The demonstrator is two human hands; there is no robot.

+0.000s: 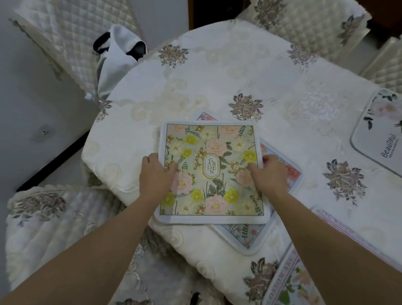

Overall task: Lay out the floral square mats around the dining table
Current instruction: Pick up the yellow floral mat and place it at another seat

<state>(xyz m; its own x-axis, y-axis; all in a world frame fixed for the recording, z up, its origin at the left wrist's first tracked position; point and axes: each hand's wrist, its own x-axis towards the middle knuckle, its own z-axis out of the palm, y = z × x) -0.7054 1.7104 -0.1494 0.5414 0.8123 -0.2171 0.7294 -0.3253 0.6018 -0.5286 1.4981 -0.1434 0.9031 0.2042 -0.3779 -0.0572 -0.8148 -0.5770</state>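
A square floral mat marked GARDEN [213, 150], green with pink and yellow flowers, lies on top of a small stack at the near edge of the dining table [237, 66]. My left hand [154, 175] grips its left edge, thumb on top. My right hand [271, 175] grips its right edge. Under it a blue-bordered mat with pink roses [289, 170] sticks out to the right, and a corner of another mat [203, 116] shows at the back. A white mat with "Beautiful" lettering [386, 139] lies at the far right. A mat with a lettered border [289, 299] lies at the near right.
The table wears a cream embroidered cloth. Quilted chairs stand around it: one at the far left [68, 24], two at the back right [307, 19], one at the near left [54, 225]. A white bag with black handles [118, 51] sits on the far-left chair.
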